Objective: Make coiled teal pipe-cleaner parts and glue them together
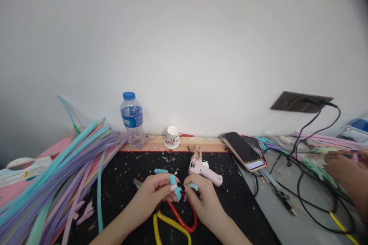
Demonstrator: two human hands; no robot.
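My left hand [158, 190] is closed on a bent light-blue pipe cleaner [178, 193], pinched between thumb and fingers. Close beside it, my right hand [203, 195] pinches a short light-blue pipe cleaner piece [192, 186]. Something small and dark sits between the fingertips, too small to name. Under both hands lie scissors with a red handle [193, 214] and a yellow handle [172, 223]; their blade tips show left of my left hand. Just beyond the hands, another light-blue fuzzy piece [161, 170] and a pink glue gun [205, 170] rest on the black mat [126, 183].
Bundled coloured pipe cleaners [83, 164] spread at left, near a water bottle [132, 120]. A paper cup [172, 137] stands by the wall. Phones [243, 147] and black cables [300, 183] lie right. Another person's hand [347, 176] is at far right.
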